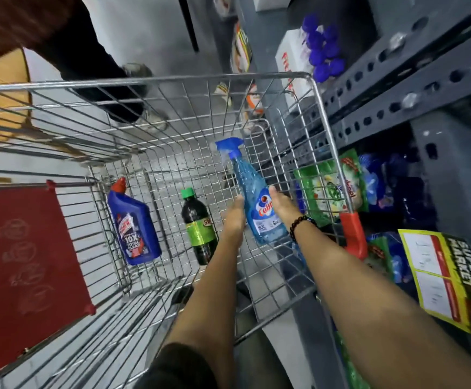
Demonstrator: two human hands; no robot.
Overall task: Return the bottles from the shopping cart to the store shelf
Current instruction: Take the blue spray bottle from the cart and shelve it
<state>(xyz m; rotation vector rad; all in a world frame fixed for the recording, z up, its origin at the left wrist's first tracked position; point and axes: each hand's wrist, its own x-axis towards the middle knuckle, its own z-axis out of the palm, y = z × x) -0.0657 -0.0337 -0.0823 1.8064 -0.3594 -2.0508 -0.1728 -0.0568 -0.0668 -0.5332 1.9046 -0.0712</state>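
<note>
Both hands clasp the blue spray bottle (259, 203) between them inside the shopping cart (324, 113): the right hand (283, 204) presses its right side with the thumb up against the label, the left hand (235, 220) flat along its left side, fingers mostly hidden beneath it. The bottle tilts, trigger head pointing away, lifted clear of the cart floor. A dark bead bracelet (301, 224) circles the right wrist. Both bare forearms reach straight down and forward into the basket. On the cart floor lie a dark soda bottle (199, 228) and a blue toilet-cleaner bottle (133, 226). The grey store shelf (413, 88) stands just right of the cart.
</note>
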